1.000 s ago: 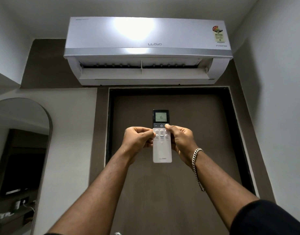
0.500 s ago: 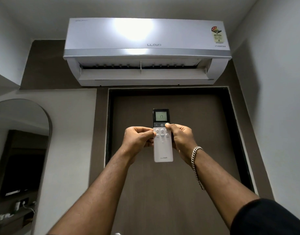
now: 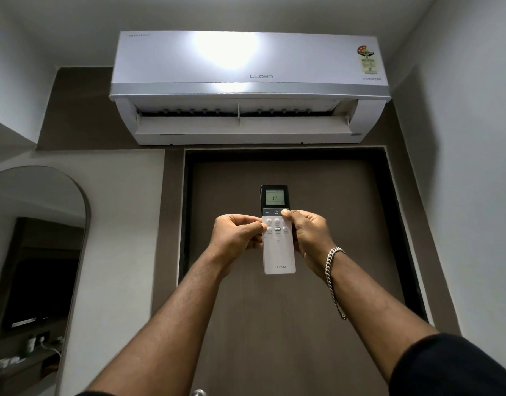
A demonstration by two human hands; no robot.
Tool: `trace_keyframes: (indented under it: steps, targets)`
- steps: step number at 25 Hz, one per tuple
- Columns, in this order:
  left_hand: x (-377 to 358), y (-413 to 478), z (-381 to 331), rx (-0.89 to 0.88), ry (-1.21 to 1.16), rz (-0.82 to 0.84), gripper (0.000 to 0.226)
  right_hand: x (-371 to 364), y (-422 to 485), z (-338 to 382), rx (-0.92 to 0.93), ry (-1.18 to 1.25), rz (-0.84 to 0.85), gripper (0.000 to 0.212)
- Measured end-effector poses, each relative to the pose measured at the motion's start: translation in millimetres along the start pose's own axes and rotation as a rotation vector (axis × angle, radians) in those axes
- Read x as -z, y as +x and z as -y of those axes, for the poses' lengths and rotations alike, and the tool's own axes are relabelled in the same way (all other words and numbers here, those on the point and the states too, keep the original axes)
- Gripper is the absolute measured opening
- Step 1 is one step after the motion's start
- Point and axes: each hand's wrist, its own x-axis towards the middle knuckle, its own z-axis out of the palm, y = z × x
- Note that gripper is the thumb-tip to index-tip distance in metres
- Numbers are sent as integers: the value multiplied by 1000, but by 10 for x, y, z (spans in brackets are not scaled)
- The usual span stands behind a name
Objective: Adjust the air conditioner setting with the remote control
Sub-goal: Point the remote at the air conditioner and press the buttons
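A white wall-mounted air conditioner [image 3: 249, 84] hangs above a brown door, its lower louvre open. I hold a white remote control [image 3: 278, 252] upright in front of the door, pointed up toward the unit. Its small screen reads 17. My left hand [image 3: 236, 235] grips the remote's left edge. My right hand [image 3: 308, 235] grips the right edge, and its thumb rests on the top right button beside the power button. A silver chain bracelet hangs on my right wrist.
The brown door [image 3: 288, 324] with a dark frame fills the centre, its knob [image 3: 199, 392] at the bottom edge. An arched mirror [image 3: 37, 252] is on the left wall, reflecting a shelf with small items. A plain white wall rises on the right.
The remote's display changed from 16 to 17. My right thumb shifted up onto the top right button. Both hands and the remote stayed almost in place.
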Motion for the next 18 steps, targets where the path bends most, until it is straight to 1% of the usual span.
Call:
trace_keyframes:
  steps: [4,10,13,16,17,18]
  targets:
    - [-7,-7,-3,2,3,-3,14,9,-13,0,-17,21,16,20]
    - [-29,-25,25,24,-26,-12,9,55,-8,-26,-31,-10,29,19]
    - [-54,-41,88,48,-46,-15,8,109,-32,-77,-29,-77,42,15]
    - [-104,-71,195,83,-70,-11,6,181,-75,-171,-34,-150,41,32]
    - [-128,-89,240,92,-77,-5,6,212,-99,-208,-33,-164,39,33]
    - [-153,-101,277,100,-76,1,7,243,-115,-242,-29,-171,41,29]
